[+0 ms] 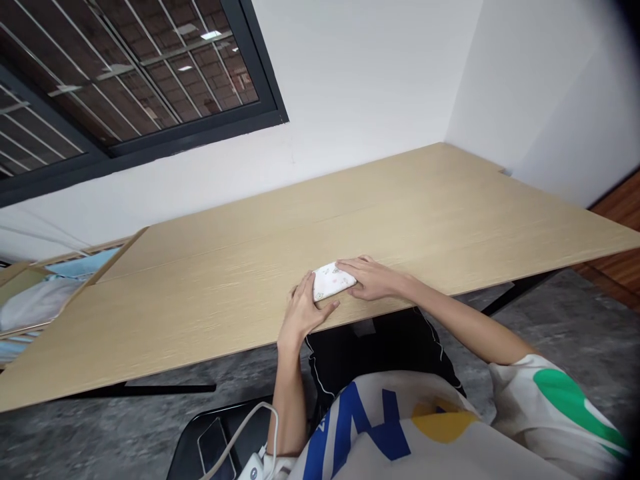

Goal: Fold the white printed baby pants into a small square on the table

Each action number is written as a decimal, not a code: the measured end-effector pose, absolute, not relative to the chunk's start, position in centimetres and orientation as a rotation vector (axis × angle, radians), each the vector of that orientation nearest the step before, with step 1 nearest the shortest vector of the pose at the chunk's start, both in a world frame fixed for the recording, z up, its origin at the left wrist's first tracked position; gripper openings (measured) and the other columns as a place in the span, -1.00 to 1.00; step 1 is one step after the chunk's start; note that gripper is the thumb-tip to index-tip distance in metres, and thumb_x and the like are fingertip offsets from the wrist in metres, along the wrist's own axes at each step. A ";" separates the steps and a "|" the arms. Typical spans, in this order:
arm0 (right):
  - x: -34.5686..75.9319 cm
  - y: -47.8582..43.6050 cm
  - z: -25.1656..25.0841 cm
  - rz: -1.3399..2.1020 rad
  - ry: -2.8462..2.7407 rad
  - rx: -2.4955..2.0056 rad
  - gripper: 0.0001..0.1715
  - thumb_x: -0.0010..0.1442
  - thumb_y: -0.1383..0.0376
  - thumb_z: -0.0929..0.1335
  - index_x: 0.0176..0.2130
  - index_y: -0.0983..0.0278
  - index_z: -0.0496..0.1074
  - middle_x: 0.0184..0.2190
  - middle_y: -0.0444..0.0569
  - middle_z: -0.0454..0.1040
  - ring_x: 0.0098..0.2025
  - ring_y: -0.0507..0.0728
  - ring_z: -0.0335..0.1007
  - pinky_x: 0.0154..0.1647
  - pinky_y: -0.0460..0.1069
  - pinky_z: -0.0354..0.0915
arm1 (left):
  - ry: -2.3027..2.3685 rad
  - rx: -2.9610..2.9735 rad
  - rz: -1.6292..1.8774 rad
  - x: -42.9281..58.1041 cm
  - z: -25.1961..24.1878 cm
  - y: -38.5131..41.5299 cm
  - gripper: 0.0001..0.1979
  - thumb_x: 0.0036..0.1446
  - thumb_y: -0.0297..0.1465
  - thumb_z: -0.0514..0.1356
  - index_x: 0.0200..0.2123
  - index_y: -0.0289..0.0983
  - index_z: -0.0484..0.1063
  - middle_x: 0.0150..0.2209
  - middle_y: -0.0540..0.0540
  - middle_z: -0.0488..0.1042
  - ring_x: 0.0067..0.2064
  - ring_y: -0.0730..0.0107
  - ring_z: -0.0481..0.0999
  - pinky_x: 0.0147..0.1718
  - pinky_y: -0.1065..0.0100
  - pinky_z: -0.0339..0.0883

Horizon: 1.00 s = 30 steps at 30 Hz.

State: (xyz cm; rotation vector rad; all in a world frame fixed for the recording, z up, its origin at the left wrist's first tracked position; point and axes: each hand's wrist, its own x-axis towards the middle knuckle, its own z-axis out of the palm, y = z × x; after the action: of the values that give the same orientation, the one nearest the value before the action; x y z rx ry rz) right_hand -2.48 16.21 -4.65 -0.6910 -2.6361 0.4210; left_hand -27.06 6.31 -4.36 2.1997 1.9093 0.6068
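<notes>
A small folded white cloth (pixel 333 281) with a pale floral print lies on the light wood table, near its front edge. My left hand (pixel 303 310) rests along the cloth's left edge, fingers stretched out and thumb spread apart in front. Over the right end, my right hand (pixel 373 278) has its fingertips on the upper corner and its thumb by the lower corner. The underside of the cloth is hidden.
The wood table (pixel 210 293) runs along a white wall below a barred window (pixel 150 67). At the far left stands an open box (pixel 30 300) with blue and white contents. A black chair (pixel 200 427) holds a phone (pixel 216 448) beside a white cabled device (pixel 254 469).
</notes>
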 end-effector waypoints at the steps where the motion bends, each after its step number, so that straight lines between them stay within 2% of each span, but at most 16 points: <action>1: -2.6 16.4 -4.7 0.416 -2.641 -0.694 -0.15 0.25 0.29 0.34 0.45 0.29 0.14 0.43 0.23 0.23 0.42 0.35 0.17 0.40 0.31 0.03 | 1.909 2.187 0.617 -27.1 -4.4 6.4 -0.09 0.16 -0.03 0.32 0.43 -0.30 0.09 0.43 -0.39 0.21 0.44 -0.12 0.23 0.40 -0.14 0.06; 4: -3.3 17.1 -4.8 0.403 -2.627 -0.707 -0.17 0.22 0.38 0.32 0.43 0.30 0.17 0.38 0.23 0.30 0.39 0.36 0.21 0.37 0.31 0.07 | 1.922 2.157 0.671 -27.4 -4.7 7.0 -0.27 0.21 -0.23 0.27 0.38 -0.30 0.16 0.38 -0.35 0.31 0.39 -0.09 0.31 0.37 -0.12 0.11; 7: -4.0 17.9 -4.6 0.416 -2.574 -0.735 -0.29 0.27 0.41 0.29 0.37 0.31 0.25 0.30 0.23 0.39 0.33 0.37 0.27 0.33 0.32 0.11 | 1.927 2.165 0.788 -27.7 -4.7 7.6 -0.51 0.23 -0.42 0.17 0.23 -0.26 0.32 0.29 -0.30 0.43 0.29 -0.02 0.42 0.32 -0.07 0.20; 9: -4.4 18.3 -4.0 0.486 -2.513 -0.781 -0.36 0.28 0.42 0.29 0.32 0.26 0.31 0.24 0.19 0.46 0.29 0.36 0.31 0.31 0.31 0.14 | 1.952 2.157 0.887 -27.8 -4.4 7.8 -0.67 0.27 -0.41 0.14 0.09 -0.22 0.41 0.17 -0.25 0.52 0.20 0.01 0.48 0.25 -0.04 0.27; 11: -4.7 18.8 -3.2 0.638 -2.406 -0.830 -0.40 0.28 0.38 0.31 0.29 0.23 0.33 0.14 0.14 0.52 0.22 0.34 0.37 0.25 0.28 0.21 | 2.000 2.072 1.019 -27.7 -3.8 7.6 -0.78 0.32 -0.31 0.14 -0.02 -0.20 0.46 0.04 -0.21 0.57 0.11 0.04 0.51 0.17 -0.01 0.33; 13: -4.9 19.4 -2.4 0.848 -2.258 -0.839 -0.43 0.30 0.30 0.35 0.27 0.23 0.31 0.05 0.12 0.56 0.10 0.30 0.45 0.14 0.21 0.33 | 2.004 1.899 1.194 -27.4 -3.4 7.1 -0.74 0.32 -0.19 0.18 -0.03 -0.20 0.46 -0.02 -0.19 0.57 0.06 0.08 0.53 0.10 0.05 0.38; 16: -5.4 20.9 -1.6 1.098 -2.062 -0.846 -0.44 0.34 0.20 0.36 0.26 0.24 0.22 -0.09 0.07 0.58 -0.08 0.24 0.53 -0.02 0.14 0.41 | 1.867 1.609 1.382 -26.3 -3.3 6.1 -0.54 0.26 -0.09 0.27 0.10 -0.22 0.38 -0.02 -0.17 0.58 -0.03 0.18 0.58 -0.03 0.18 0.44; 18: -5.9 22.1 -1.6 1.164 -2.022 -0.888 -0.47 0.37 0.17 0.34 0.25 0.23 0.21 -0.18 0.02 0.59 -0.13 0.22 0.54 -0.05 0.13 0.43 | 1.789 1.503 1.366 -25.4 -3.6 5.6 -0.42 0.24 -0.07 0.28 0.20 -0.22 0.28 -0.12 -0.14 0.60 -0.12 0.22 0.60 -0.10 0.22 0.45; 20: -6.4 23.3 -2.0 1.160 -2.046 -0.950 -0.50 0.39 0.16 0.33 0.24 0.24 0.23 -0.21 0.02 0.59 -0.14 0.22 0.55 -0.05 0.12 0.44 | 1.827 1.500 1.286 -24.7 -4.1 5.3 -0.37 0.26 -0.07 0.26 0.26 -0.23 0.22 -0.18 -0.12 0.60 -0.16 0.21 0.60 -0.09 0.17 0.46; 22: -6.9 24.2 -2.5 1.079 -2.083 -1.021 -0.51 0.40 0.20 0.33 0.25 0.27 0.26 -0.14 0.09 0.60 -0.08 0.23 0.55 0.01 0.14 0.43 | 2.003 1.603 1.211 -24.1 -4.5 5.1 -0.40 0.28 -0.08 0.24 0.25 -0.26 0.24 -0.06 -0.21 0.58 -0.03 0.11 0.57 0.05 0.05 0.41; 24: -7.1 24.3 -2.8 0.924 -2.118 -1.042 -0.48 0.42 0.22 0.30 0.29 0.32 0.26 0.04 0.22 0.55 0.09 0.27 0.51 0.16 0.18 0.38 | 2.174 1.764 1.162 -23.7 -4.9 5.0 -0.46 0.31 -0.11 0.20 0.22 -0.29 0.30 0.11 -0.31 0.50 0.14 -0.01 0.48 0.18 -0.04 0.32; 26: -7.2 23.6 -2.8 0.766 -2.181 -0.975 -0.44 0.46 0.19 0.25 0.34 0.36 0.24 0.26 0.31 0.41 0.30 0.32 0.35 0.32 0.24 0.26 | 2.192 1.941 1.128 -23.0 -5.2 4.7 -0.51 0.36 -0.14 0.14 0.22 -0.31 0.31 0.19 -0.33 0.44 0.23 -0.04 0.41 0.23 -0.05 0.27; 30: -7.2 20.3 -2.6 0.649 -2.413 -0.686 -0.31 0.51 0.03 0.17 0.44 0.32 0.18 0.46 0.20 0.16 0.51 0.31 0.01 0.50 0.28 -0.03 | 2.076 2.213 0.994 -20.9 -6.2 4.1 -0.50 0.42 -0.16 0.08 0.30 -0.29 0.28 0.29 -0.33 0.37 0.28 -0.03 0.37 0.20 -0.01 0.29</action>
State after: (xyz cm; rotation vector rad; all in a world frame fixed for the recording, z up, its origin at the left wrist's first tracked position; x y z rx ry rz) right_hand -7.24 20.29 -2.57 -0.6858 -2.4133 0.6486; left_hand -20.87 4.12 -6.17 2.2125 2.0755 0.9945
